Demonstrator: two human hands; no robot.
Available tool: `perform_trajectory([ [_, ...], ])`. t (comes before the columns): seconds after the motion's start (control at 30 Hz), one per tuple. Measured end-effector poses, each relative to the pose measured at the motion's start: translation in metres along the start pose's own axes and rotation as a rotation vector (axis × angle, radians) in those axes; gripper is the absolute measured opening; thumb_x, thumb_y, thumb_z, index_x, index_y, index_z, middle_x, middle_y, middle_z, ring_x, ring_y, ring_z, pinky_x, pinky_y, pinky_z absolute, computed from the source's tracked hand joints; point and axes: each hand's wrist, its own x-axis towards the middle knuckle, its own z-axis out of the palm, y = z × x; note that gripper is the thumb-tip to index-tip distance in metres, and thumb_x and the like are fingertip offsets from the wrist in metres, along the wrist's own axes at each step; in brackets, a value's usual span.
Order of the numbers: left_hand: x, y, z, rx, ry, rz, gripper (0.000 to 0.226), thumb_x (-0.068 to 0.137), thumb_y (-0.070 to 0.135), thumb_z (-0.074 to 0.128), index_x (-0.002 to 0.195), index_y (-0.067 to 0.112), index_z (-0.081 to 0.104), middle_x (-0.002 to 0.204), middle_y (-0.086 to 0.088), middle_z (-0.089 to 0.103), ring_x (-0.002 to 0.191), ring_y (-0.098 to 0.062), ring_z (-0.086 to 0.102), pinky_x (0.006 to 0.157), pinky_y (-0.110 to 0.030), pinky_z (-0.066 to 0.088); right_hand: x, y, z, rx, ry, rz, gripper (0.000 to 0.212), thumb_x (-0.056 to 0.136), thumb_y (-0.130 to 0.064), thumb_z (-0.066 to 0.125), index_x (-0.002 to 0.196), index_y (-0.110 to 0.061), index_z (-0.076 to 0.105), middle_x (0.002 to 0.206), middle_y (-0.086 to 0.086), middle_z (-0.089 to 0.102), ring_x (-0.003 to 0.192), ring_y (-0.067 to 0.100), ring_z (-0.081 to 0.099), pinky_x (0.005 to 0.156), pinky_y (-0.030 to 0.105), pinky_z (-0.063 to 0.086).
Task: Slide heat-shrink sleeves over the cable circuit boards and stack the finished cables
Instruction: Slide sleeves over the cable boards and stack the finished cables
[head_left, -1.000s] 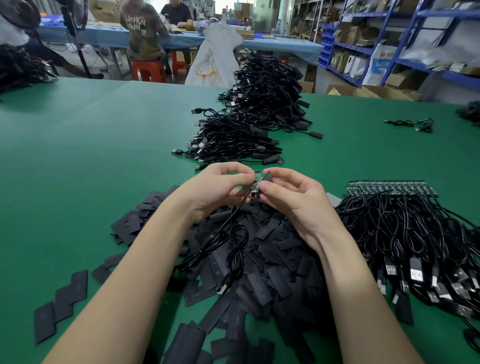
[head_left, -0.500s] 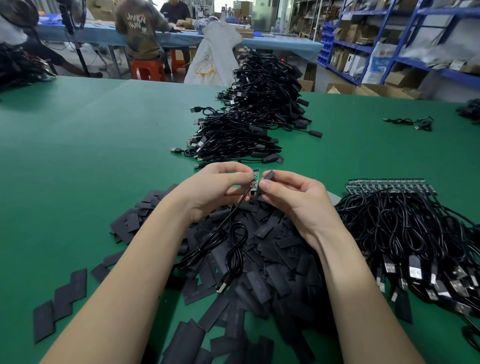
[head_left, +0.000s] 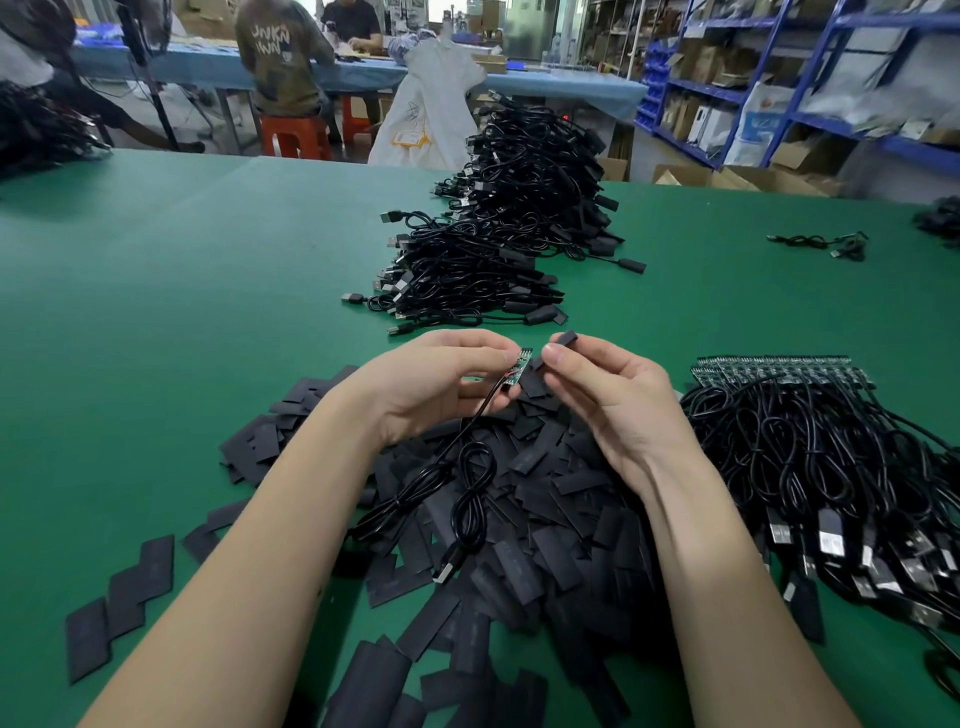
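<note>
My left hand (head_left: 441, 382) pinches a small green circuit board (head_left: 519, 368) at the end of a black cable (head_left: 470, 499), whose coil and USB plug hang down over the sleeve pile. My right hand (head_left: 610, 397) pinches a black heat-shrink sleeve (head_left: 562, 340) just right of the board, a small gap apart from it. Below both hands lies a heap of flat black sleeves (head_left: 545, 509). A stack of finished cables (head_left: 498, 249) stretches away up the table centre. Bare-board cables (head_left: 810, 447) lie in a bundle at the right.
All of this rests on a green table (head_left: 182, 322). A lone cable (head_left: 821, 243) sits far right, and more black cables (head_left: 31, 135) lie at the far left edge. People work at a blue table (head_left: 208, 62) behind; blue shelving (head_left: 779, 78) stands back right.
My hands have drawn slightly apart: the sleeve in my right hand now sits clear to the right of the board, which shows more fully in my left fingers.
</note>
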Motion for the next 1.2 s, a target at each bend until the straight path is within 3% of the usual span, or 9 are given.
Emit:
perform_trajectory([
  [0.17,-0.0001,0.0002,0.0009,0.022,-0.026,-0.009,0.011,0.098,0.006,0.060,0.091,0.010,0.068,0.074,-0.002,0.067,0.064,-0.011,0.065,0.058,-0.017,0.054,-0.0012,-0.0024,-0.0004,0.041,0.037,0.005,0.011,0.063,-0.010,0.082,0.074,-0.013,0.083,0.086,0.006,0.079,0.079,0.010,0.075,0.070,0.016,0.057],
  [0.33,0.0001,-0.0004,-0.0004,0.031,-0.053,-0.013,0.012,0.097,0.006,0.061,0.091,0.009,0.071,0.075,-0.002,0.068,0.065,-0.010,0.064,0.058,-0.017,0.053,-0.0008,-0.0039,-0.0003,0.117,0.096,0.014,0.036,0.062,-0.008,0.082,0.096,-0.002,0.073,0.086,0.006,0.078,0.076,0.010,0.074,0.068,0.017,0.058],
  [0.5,-0.0004,-0.0023,-0.0011,0.065,-0.086,0.020,0.007,0.093,0.007,0.065,0.093,0.007,0.072,0.077,-0.003,0.069,0.066,-0.010,0.064,0.061,-0.017,0.052,-0.0007,-0.0019,0.0018,0.068,0.042,0.004,0.011,0.063,-0.010,0.083,0.073,-0.012,0.082,0.085,0.005,0.078,0.077,0.011,0.075,0.071,0.017,0.058],
  [0.57,-0.0012,-0.0026,-0.0017,0.079,-0.080,0.055,0.010,0.085,0.012,0.070,0.093,0.008,0.073,0.078,-0.003,0.069,0.067,-0.010,0.063,0.063,-0.017,0.053,-0.0005,-0.0022,0.0006,0.051,0.021,0.010,0.011,0.063,-0.011,0.083,0.074,-0.013,0.083,0.086,0.005,0.078,0.079,0.011,0.075,0.072,0.016,0.057],
  [0.7,-0.0038,-0.0015,-0.0035,0.074,-0.099,0.117,0.011,0.090,0.004,0.065,0.101,0.007,0.064,0.080,-0.006,0.068,0.067,-0.014,0.060,0.063,-0.019,0.053,-0.0017,-0.0045,-0.0022,0.079,-0.036,0.062,0.014,0.063,-0.014,0.084,0.078,-0.014,0.084,0.089,0.004,0.079,0.083,0.009,0.075,0.074,0.016,0.057],
  [0.97,-0.0070,0.0003,-0.0008,0.119,-0.081,0.203,0.008,0.093,0.003,0.064,0.094,0.009,0.060,0.072,-0.002,0.066,0.062,-0.012,0.060,0.064,-0.019,0.052,-0.0034,-0.0069,-0.0028,0.171,-0.096,0.126,0.012,0.067,-0.012,0.080,0.079,-0.013,0.084,0.088,0.002,0.079,0.080,0.006,0.074,0.069,0.013,0.056],
  [1.2,-0.0048,-0.0008,-0.0023,0.120,-0.045,0.199,0.007,0.091,0.005,0.067,0.092,0.009,0.061,0.072,-0.004,0.066,0.062,-0.013,0.060,0.064,-0.019,0.053,-0.0032,-0.0056,-0.0010,0.037,-0.110,0.068,0.015,0.066,-0.014,0.082,0.081,-0.017,0.083,0.091,0.003,0.078,0.084,0.009,0.074,0.074,0.015,0.056],
])
